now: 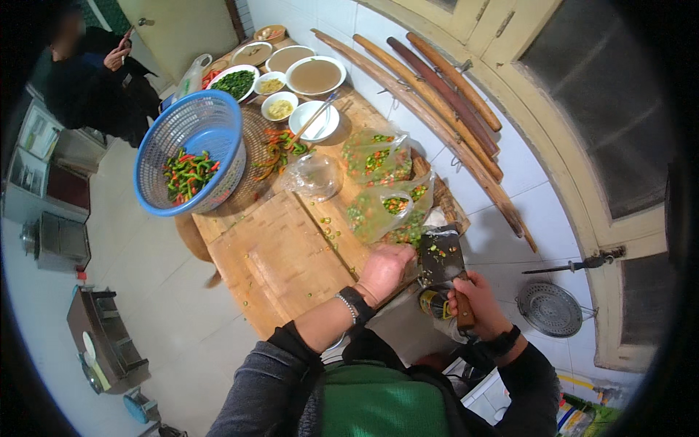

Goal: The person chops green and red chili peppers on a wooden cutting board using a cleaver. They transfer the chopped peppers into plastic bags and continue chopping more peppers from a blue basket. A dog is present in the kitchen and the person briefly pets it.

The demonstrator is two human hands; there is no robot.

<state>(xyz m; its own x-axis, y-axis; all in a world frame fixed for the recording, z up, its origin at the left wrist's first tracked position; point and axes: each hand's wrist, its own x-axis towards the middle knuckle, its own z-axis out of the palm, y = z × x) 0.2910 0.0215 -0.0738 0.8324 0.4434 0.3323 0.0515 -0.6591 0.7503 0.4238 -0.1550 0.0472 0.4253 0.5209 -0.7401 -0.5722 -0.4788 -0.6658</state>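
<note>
My right hand (483,308) grips the wooden handle of a cleaver (445,254). Bits of chopped green and red chili cling to its broad blade, which is over the table's right edge. My left hand (385,267) is beside the blade, at the near end of a clear plastic bag (377,213) of chopped chilies; its fingers are curled and their tips hidden, so I cannot tell whether they hold the bag. A second bag of chopped chilies (377,155) lies just beyond. To the left is a wooden cutting board (284,254) with a few chili scraps.
A blue plastic basket (144,164) of whole chilies stands at the table's left edge. Bowls of brown liquid (317,76), chopped greens (235,83) and a white bowl with chopsticks (327,123) fill the far end. Wooden poles (426,104) hang along the wall. A person (98,82) stands at far left.
</note>
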